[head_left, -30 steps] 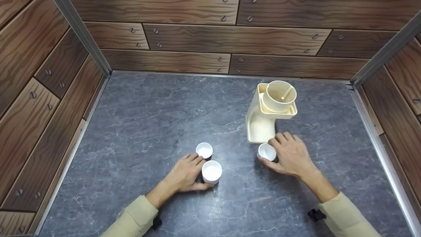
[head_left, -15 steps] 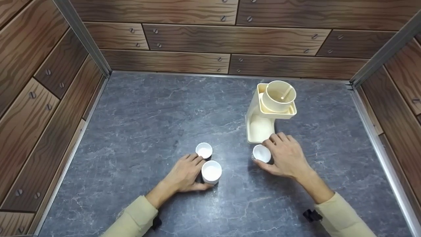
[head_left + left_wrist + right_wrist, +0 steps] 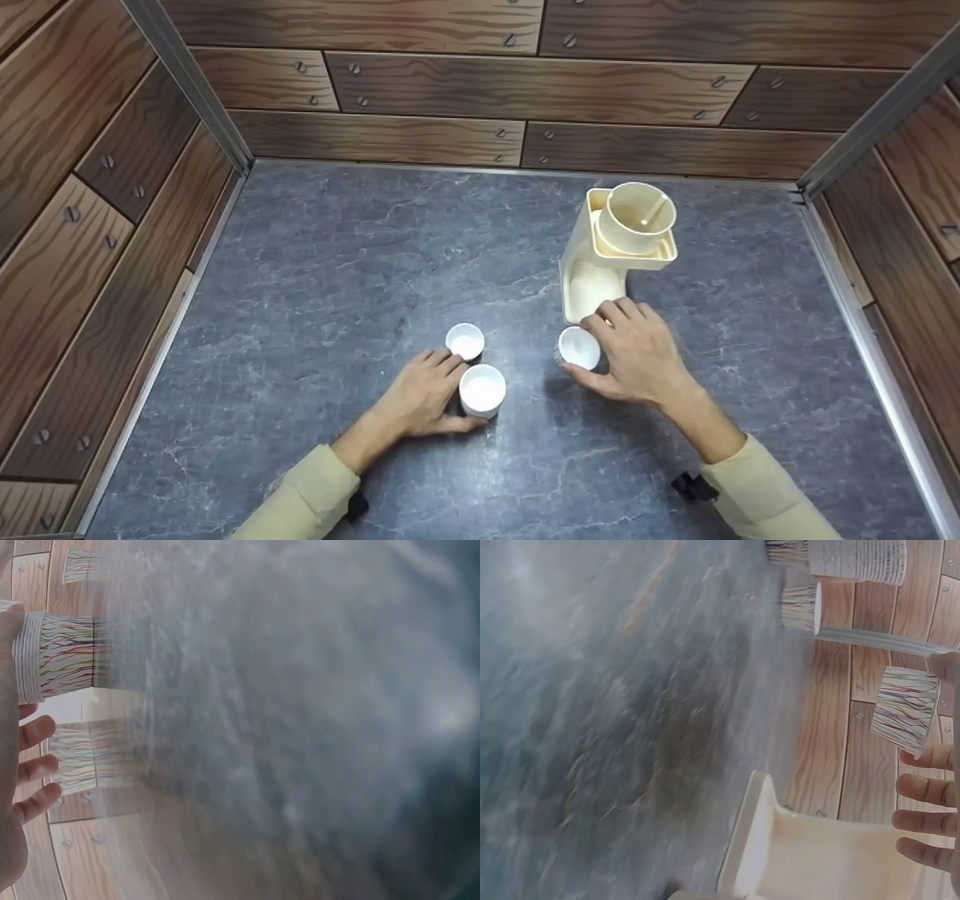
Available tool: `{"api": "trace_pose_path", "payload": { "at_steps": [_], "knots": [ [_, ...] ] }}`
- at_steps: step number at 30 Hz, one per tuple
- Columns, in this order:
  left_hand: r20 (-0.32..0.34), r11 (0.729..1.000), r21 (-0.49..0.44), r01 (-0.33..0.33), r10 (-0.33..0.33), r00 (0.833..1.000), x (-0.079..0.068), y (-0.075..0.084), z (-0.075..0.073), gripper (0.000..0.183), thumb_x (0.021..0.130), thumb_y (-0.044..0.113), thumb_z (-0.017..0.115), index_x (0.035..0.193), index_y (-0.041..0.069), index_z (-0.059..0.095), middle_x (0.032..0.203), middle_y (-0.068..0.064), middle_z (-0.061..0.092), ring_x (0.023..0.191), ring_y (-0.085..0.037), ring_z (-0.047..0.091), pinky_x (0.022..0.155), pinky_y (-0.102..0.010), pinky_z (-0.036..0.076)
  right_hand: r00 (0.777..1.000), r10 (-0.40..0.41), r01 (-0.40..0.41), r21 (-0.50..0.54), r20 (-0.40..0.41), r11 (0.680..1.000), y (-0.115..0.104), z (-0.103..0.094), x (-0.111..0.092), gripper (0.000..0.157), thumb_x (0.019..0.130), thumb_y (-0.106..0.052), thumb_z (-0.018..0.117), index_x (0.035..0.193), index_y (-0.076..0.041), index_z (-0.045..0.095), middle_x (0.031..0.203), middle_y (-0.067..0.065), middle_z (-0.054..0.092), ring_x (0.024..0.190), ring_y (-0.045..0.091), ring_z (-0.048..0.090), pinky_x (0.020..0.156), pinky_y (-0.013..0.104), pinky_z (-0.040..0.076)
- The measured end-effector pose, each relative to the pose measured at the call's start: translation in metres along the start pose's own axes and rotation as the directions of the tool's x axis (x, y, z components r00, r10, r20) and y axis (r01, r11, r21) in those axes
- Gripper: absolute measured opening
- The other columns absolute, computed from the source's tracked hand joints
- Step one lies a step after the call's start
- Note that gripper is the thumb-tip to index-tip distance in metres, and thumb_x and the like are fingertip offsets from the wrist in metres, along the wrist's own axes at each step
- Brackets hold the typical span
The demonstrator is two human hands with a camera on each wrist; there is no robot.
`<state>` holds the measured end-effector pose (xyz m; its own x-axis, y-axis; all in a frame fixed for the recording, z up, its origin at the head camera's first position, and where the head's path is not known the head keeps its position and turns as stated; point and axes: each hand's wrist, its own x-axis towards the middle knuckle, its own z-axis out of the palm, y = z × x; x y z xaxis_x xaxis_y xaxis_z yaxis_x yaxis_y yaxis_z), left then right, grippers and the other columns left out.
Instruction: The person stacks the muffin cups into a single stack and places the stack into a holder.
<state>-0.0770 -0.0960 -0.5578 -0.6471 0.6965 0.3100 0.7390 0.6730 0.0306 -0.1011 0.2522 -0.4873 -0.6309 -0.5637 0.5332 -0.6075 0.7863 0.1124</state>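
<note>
My left hand [image 3: 424, 394] grips a stack of nested paper cups [image 3: 482, 390] standing on the table, thumb and index finger on either side. In the left wrist view the stack [image 3: 64, 652] shows white rims and thin coloured stripes. Just beyond it stands a single paper cup [image 3: 465, 342], close to my left fingertips. My right hand [image 3: 637, 352] holds another striped paper cup [image 3: 579, 349] upright between thumb and fingers; the right wrist view has this cup [image 3: 907, 709] raised over the table. It is right at the front of the cream dispenser-like stand [image 3: 592, 296].
On top of the stand sits a round cream container [image 3: 637, 217] with a thin rod inside. The dark marbled table [image 3: 337, 262] is bounded by wood-patterned walls [image 3: 480, 86] at the back and both sides, with metal edging [image 3: 877, 375] on the right.
My right hand has moved left with its paper cup, along the front of the stand and nearer the stack. My left hand, the stack and the single cup have stayed put.
</note>
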Motion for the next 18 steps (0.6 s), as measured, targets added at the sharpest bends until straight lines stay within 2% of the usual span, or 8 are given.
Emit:
{"api": "trace_pose_path", "payload": {
  "at_steps": [7,13,18],
  "knots": [
    [0.002,1.000,0.018,-0.006,0.006,1.000,0.000,0.000,0.001,0.079,0.080,0.080,0.069,0.124,0.015,0.068,0.117,0.000,0.073,0.111,-0.019,0.066,0.089,-0.033,0.055,0.999,-0.008,0.010,0.049,-0.046,0.999,-0.010,-0.003,0.011,0.069,0.089,-0.080,0.049,0.096,-0.015,0.069,0.089,0.007,0.063,0.082,0.030,0.060,0.065,0.042,0.046],
    [-0.047,0.999,0.024,-0.022,0.023,0.999,0.000,-0.001,0.003,0.078,0.078,0.081,0.071,0.121,0.015,0.069,0.115,0.000,0.073,0.109,-0.019,0.066,0.086,-0.032,0.055,0.996,-0.046,0.052,0.067,-0.077,0.996,-0.019,-0.004,0.019,0.066,0.087,-0.078,0.054,0.096,-0.015,0.069,0.090,0.006,0.063,0.083,0.028,0.061,0.070,0.042,0.050],
    [-0.032,1.000,0.006,-0.017,0.017,0.999,-0.001,-0.001,0.003,0.078,0.079,0.079,0.070,0.123,0.015,0.069,0.119,-0.001,0.073,0.112,-0.019,0.066,0.088,-0.033,0.055,0.993,-0.078,0.085,0.080,-0.090,0.993,-0.027,-0.004,0.025,0.065,0.086,-0.078,0.056,0.095,-0.016,0.069,0.091,0.005,0.065,0.086,0.027,0.062,0.074,0.042,0.050]
  ]
}}
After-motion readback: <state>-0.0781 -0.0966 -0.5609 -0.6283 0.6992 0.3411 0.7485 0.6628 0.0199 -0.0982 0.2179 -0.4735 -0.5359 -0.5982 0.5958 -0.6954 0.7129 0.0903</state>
